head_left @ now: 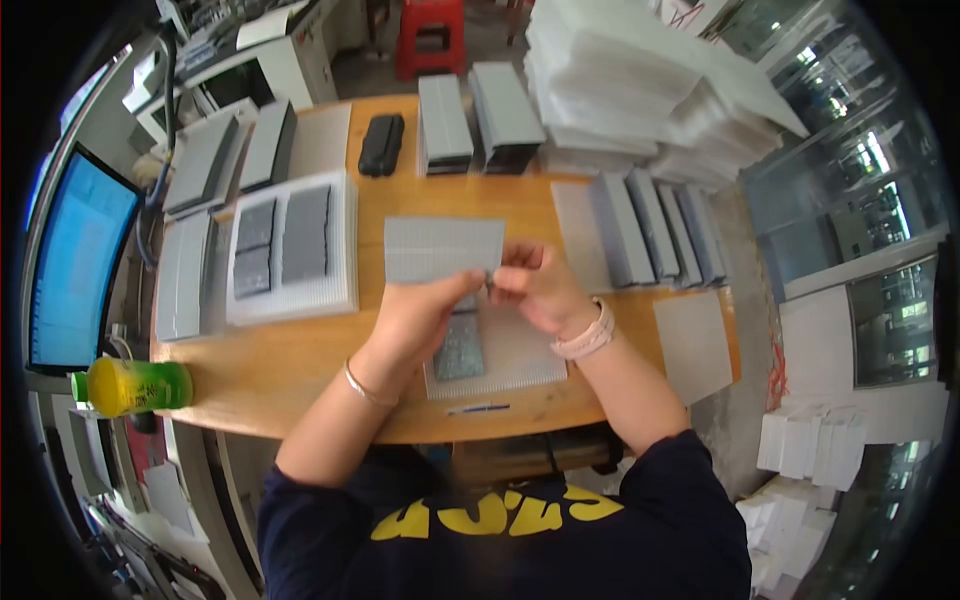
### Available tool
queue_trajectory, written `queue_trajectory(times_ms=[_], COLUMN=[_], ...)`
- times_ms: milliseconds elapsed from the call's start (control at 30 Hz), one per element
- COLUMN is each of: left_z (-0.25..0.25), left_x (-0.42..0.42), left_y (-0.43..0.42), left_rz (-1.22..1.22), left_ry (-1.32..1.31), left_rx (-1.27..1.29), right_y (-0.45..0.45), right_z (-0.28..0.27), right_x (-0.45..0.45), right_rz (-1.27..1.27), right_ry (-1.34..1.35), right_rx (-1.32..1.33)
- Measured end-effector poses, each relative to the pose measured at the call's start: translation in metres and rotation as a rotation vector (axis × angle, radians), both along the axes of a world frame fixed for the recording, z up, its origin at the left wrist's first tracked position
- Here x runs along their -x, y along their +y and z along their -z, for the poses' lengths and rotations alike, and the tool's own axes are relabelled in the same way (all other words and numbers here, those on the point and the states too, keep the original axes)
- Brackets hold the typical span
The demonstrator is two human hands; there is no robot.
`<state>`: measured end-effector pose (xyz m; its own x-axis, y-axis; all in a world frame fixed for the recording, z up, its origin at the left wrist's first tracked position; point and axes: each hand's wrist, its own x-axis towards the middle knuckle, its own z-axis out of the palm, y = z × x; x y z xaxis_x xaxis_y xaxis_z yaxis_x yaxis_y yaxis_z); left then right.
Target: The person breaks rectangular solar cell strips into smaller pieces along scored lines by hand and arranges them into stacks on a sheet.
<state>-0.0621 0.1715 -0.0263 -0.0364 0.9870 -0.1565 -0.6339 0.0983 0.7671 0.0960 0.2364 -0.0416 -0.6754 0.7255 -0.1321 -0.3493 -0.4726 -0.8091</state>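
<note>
A light grey, finely ribbed rectangular sheet (445, 245) is in my left hand (415, 315), whose thumb lies along the sheet's near edge. The other left fingers are hidden behind it. My right hand (540, 288) is closed in a pinch at the sheet's lower right corner, against the left thumb tip. A tiny dark bit shows between the fingertips, too small to name. Below the hands, a dark grey flat piece (459, 348) lies on a white ribbed sheet (525, 360). A thin pen-like tool (478, 408) lies near the table edge.
On the wooden table (270, 375), a white ribbed stack (340, 270) bears dark slabs (306, 235). Grey stacks stand at the back (445, 120) and right (625, 230). A black case (381, 145) lies between. A green-yellow bottle (135, 387) is left; white foam sheets (610, 85) pile behind.
</note>
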Motion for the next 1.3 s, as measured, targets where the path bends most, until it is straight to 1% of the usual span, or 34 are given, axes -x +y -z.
queue_trajectory(times_ms=[67, 200, 667, 767, 867, 967, 1167, 1267, 1300], left_z=[-0.0012, 0.0035, 0.0025, 0.0011, 0.0009, -0.0028, -0.0035, -0.0014, -0.0011], left_x=[0.0013, 0.0027, 0.0031, 0.0038, 0.0052, 0.0054, 0.0051, 0.0063, 0.0058], left_y=[0.001, 0.0013, 0.004, 0.0038, 0.0035, 0.0023, 0.0037, 0.0049, 0.0042], left_rz=[0.028, 0.033, 0.033, 0.004, -0.017, 0.014, 0.048, 0.035, 0.011], left_ry=[-0.022, -0.046, -0.067, 0.003, 0.123, 0.104, -0.062, -0.086, -0.091], left_rx=[-0.023, 0.039, 0.042, -0.016, -0.035, -0.014, 0.024, 0.075, 0.08], right_y=[0.0025, 0.0012, 0.0036, 0.0022, 0.0032, 0.0037, -0.0001, 0.0029, 0.0031], right_z=[0.0017, 0.0011, 0.0009, 0.001, -0.0017, -0.0026, -0.0025, -0.0026, -0.0026], right_x=[-0.0008, 0.0011, 0.0012, 0.0021, -0.0005, -0.0011, 0.0023, 0.0013, 0.0001], right_rz=[-0.027, -0.024, -0.038, 0.027, 0.002, -0.031, -0.022, -0.054, -0.037], right_ry=[0.002, -0.011, -0.005, -0.048, -0.073, -0.06, -0.03, -0.022, -0.028], right_rx=[0.012, 0.055, 0.068, -0.026, -0.095, -0.114, 0.011, 0.083, 0.037])
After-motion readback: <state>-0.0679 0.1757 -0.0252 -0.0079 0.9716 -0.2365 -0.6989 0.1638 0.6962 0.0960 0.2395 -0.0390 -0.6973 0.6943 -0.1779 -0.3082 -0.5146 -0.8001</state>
